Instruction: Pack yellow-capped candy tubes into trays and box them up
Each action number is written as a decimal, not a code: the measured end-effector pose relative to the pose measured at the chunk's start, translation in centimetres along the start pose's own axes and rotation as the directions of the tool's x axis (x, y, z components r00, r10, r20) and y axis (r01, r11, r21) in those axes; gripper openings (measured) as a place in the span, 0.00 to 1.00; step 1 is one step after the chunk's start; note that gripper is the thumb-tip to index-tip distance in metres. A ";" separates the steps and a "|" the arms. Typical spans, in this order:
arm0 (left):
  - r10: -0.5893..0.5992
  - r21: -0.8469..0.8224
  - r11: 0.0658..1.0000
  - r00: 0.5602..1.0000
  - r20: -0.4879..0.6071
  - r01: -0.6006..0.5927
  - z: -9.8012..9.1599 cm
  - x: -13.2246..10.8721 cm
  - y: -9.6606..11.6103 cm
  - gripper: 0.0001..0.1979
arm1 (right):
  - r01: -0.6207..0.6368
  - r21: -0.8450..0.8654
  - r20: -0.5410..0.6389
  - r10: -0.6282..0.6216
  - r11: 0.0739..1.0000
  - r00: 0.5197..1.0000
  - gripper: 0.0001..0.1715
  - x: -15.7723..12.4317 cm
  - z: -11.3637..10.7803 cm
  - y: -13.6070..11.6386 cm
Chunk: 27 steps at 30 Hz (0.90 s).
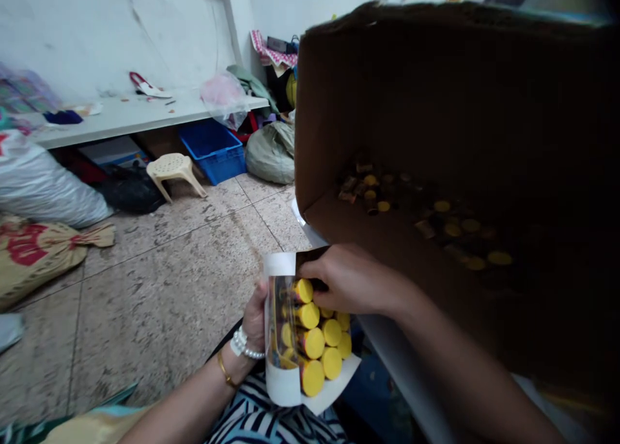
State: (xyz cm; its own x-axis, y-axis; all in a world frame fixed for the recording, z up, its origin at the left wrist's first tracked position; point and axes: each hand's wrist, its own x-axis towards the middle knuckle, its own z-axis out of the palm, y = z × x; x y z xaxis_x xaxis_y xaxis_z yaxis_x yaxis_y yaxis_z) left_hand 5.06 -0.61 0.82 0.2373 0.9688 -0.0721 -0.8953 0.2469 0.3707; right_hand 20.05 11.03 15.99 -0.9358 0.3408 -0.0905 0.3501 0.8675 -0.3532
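My left hand (254,318) grips a bundle of yellow-capped tubes (312,340) from below and behind, with the tubes held together in a white wrapper with a clear window (277,321). My right hand (351,279) lies across the top of the bundle, its fingers on the upper tubes and the wrapper's edge. Just to the right stands an open brown cardboard box (436,108). Its dim inside holds many loose yellow-capped tubes (426,214), and neither hand is inside it. The lower part of the bundle is partly covered by white paper.
A white bench (145,117) with scattered scraps runs along the wall, above a blue plastic crate (213,150). A low cream stool (174,172), several stuffed sacks (39,256) and a grey bag (271,153) stand on the tiled floor (165,289).
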 end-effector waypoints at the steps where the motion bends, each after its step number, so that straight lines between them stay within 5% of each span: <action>1: -0.002 -0.001 1.000 1.000 -0.003 0.002 -0.2 0.0 0.0 0.27 | -0.007 -0.018 0.004 0.007 1.000 1.000 0.05 0.1 0.0 0.1; 6: -0.048 -0.015 0.999 0.997 -0.060 0.048 -0.8 0.2 0.0 0.26 | -0.038 -0.021 0.014 0.039 0.999 0.999 0.04 0.5 0.5 0.6; 14: 0.062 -0.005 0.998 0.990 -0.125 -0.063 -0.1 0.8 2.1 0.28 | 0.020 0.226 -0.188 0.023 0.974 0.982 0.14 1.7 1.9 1.7; 18: 0.106 -0.021 0.994 0.989 -0.102 -0.108 0.0 0.9 3.2 0.30 | 0.050 0.177 -0.263 -0.001 0.983 0.965 0.16 1.6 2.2 2.0; 21: 0.093 -0.026 0.995 0.992 -0.082 -0.096 -0.1 0.8 3.3 0.29 | 0.038 0.128 -0.205 -0.011 0.991 0.979 0.22 1.5 2.0 1.8; 27: 0.005 0.004 1.000 0.997 0.072 -0.005 -1.0 0.3 2.5 0.27 | -0.043 0.071 -0.026 0.044 0.997 0.999 0.10 1.2 0.6 0.7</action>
State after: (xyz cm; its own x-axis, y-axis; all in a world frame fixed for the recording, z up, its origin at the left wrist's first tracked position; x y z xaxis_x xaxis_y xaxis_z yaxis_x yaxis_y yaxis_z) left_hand 2.55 0.36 0.83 0.2596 0.9657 -0.0039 -0.8950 0.2421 0.3746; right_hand 19.13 11.85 15.05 -0.9179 0.3882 -0.0822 0.3857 0.8243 -0.4145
